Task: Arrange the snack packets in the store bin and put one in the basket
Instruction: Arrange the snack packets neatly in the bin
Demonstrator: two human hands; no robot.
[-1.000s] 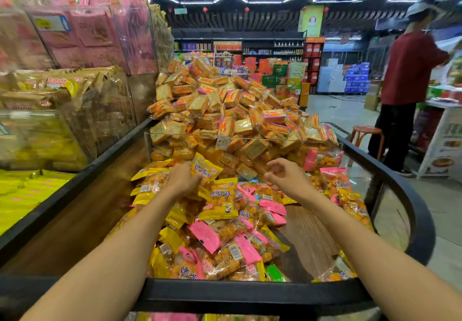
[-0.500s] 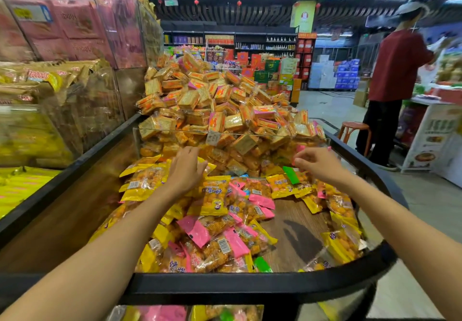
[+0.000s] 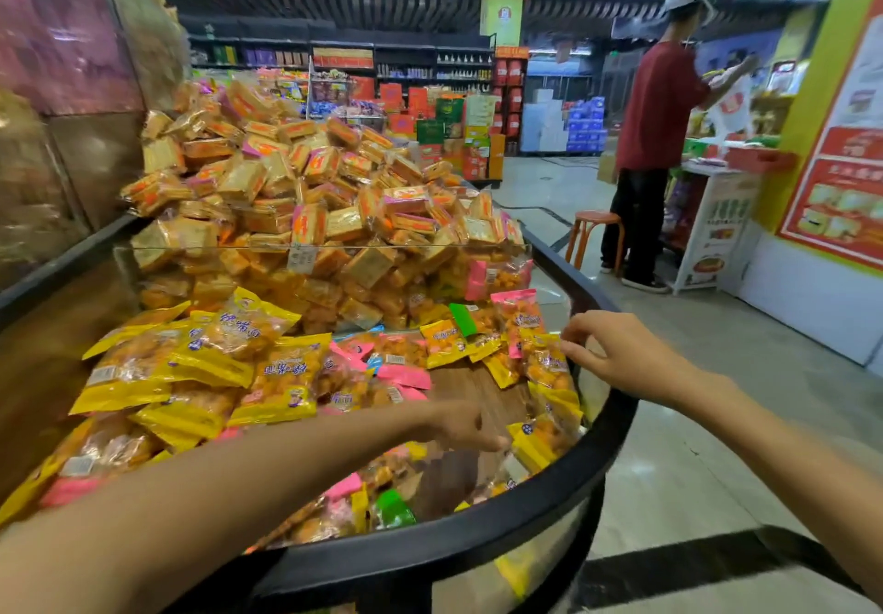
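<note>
Where the store bin [image 3: 592, 479] curves round under its black rim, bare wood [image 3: 478, 389] shows between loose snack packets [image 3: 282, 379] in yellow, pink and green, too many and too overlapped to count. Behind one clear divider [image 3: 334, 255] rises a heap of square orange packets [image 3: 306, 193]. The left hand [image 3: 466, 424] reaches low across the wood, fingers extended, holding nothing. The right hand [image 3: 616, 355] hovers at the rim, fingers loosely curled, empty. One person [image 3: 654, 135] stands beside one orange stool [image 3: 595, 236] on the tiled floor.
</note>
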